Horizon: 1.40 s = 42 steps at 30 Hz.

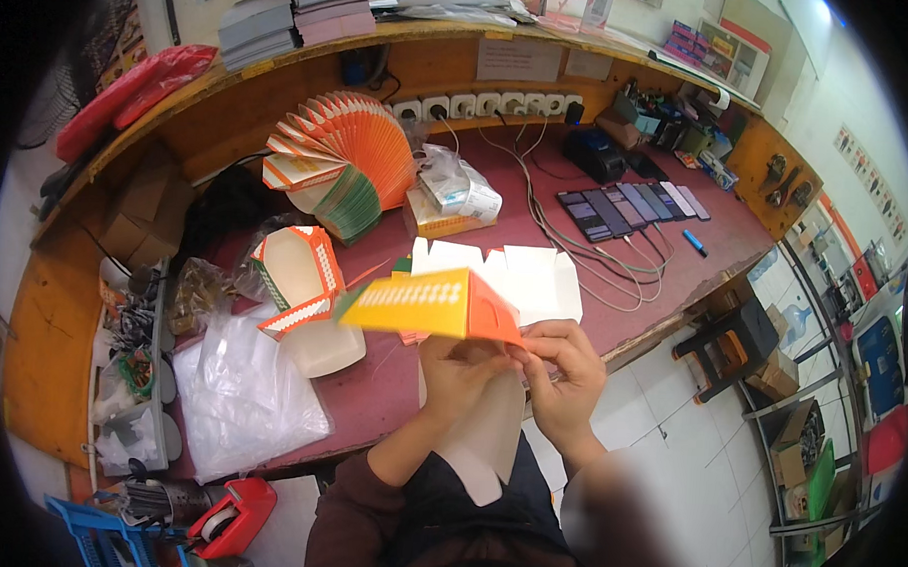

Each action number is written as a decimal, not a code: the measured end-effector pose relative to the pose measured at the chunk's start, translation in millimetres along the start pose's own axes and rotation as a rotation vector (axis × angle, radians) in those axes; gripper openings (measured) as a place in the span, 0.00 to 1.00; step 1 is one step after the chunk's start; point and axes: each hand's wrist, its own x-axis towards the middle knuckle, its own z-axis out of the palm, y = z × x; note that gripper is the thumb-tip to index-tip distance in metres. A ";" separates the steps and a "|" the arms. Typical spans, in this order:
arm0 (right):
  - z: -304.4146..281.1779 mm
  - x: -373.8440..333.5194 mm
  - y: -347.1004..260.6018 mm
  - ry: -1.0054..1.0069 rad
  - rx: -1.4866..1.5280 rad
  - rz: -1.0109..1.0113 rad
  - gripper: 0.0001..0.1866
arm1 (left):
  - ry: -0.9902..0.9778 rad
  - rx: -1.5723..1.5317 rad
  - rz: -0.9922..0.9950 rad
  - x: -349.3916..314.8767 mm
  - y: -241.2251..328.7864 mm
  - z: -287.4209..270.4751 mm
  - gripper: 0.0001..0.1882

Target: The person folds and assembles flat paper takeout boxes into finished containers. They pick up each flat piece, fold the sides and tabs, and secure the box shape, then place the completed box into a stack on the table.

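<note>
Both of my hands hold a partly folded cardboard box (493, 307) above the table's front edge. Its outside is yellow and orange with a white pattern, and a long pale flap (484, 440) hangs down toward my lap. My left hand (459, 379) grips the near side, some fingers hidden by the card. With thumb and fingers, my right hand (568, 379) pinches the orange corner. Beyond the box lie white-sided flat card blanks (539, 276). To the left, an opened, folded box (300, 268) shows its cream inside.
A fanned stack of orange and green blanks (353, 160) stands at the back. Clear plastic bags (255, 397) lie on the left. Several phones (632, 208) with cables lie at the right, near a blue marker (694, 242). A red tape dispenser (234, 516) sits at lower left.
</note>
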 end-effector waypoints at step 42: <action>-21.2 -16.9 20.1 0.098 -0.262 0.019 0.08 | -0.100 0.044 -0.352 -13.5 -8.5 14.9 0.10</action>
